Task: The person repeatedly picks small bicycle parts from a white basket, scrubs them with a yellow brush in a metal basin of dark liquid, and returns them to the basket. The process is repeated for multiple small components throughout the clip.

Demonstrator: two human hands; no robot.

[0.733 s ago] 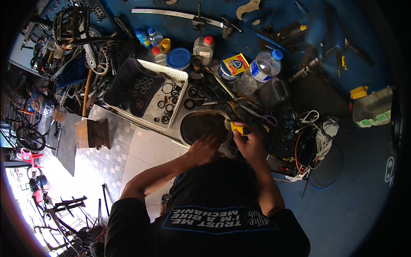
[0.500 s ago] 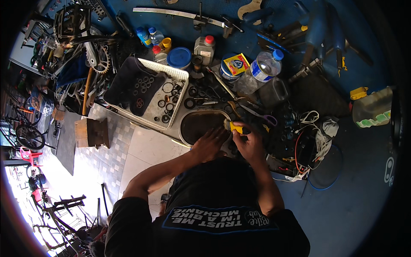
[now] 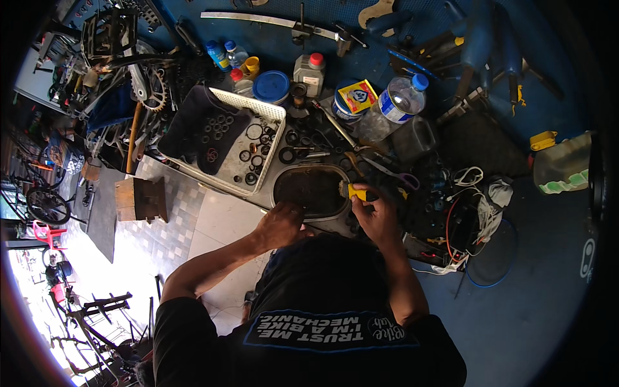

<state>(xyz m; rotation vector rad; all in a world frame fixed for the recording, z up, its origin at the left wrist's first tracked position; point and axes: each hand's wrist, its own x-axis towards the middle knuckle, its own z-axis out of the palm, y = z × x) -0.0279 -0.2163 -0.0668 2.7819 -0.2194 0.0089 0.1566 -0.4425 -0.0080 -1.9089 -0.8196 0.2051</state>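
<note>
My right hand (image 3: 375, 216) is closed round a small brush (image 3: 358, 192) with a yellow handle. Its pale, stubby tip points left, over the right side of an oval tray (image 3: 308, 166) with a light rim and a dark, dirty inside. At the tray's near left edge is my left hand (image 3: 280, 224), its fingers curled in; what they hold, if anything, is hidden. Just beyond the tray lie dark rings (image 3: 287, 155) and purple-handled scissors (image 3: 407, 181).
A white perforated basket (image 3: 278, 122) holds a dark cloth and several rings and bearings. Behind stand a blue-lidded tub (image 3: 271, 86), a grey bottle with a red cap (image 3: 310, 74) and a large clear bottle (image 3: 403, 100). Cables (image 3: 465, 187) and small parts crowd the right.
My left hand has drawn back left and nearer from the tray's middle, its fingers now curled, uncovering the dark inside. My right hand keeps the brush in nearly the same place.
</note>
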